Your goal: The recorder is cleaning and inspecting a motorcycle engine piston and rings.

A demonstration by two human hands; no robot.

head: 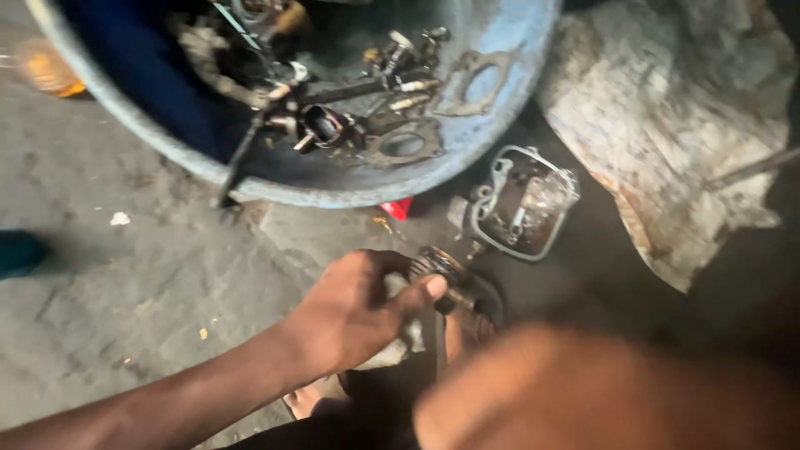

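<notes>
A left hand (358,312) reaches in from the near left, fingers curled tight around a pale rag (398,346), thumb pressed on a small round metal engine part (442,271) at the centre. Just beyond lies a grimy metal cover (521,204). Farther off, a blue tub (500,50) holds gaskets and bolts. The right hand is hidden behind a blur, so its grip cannot be told
</notes>
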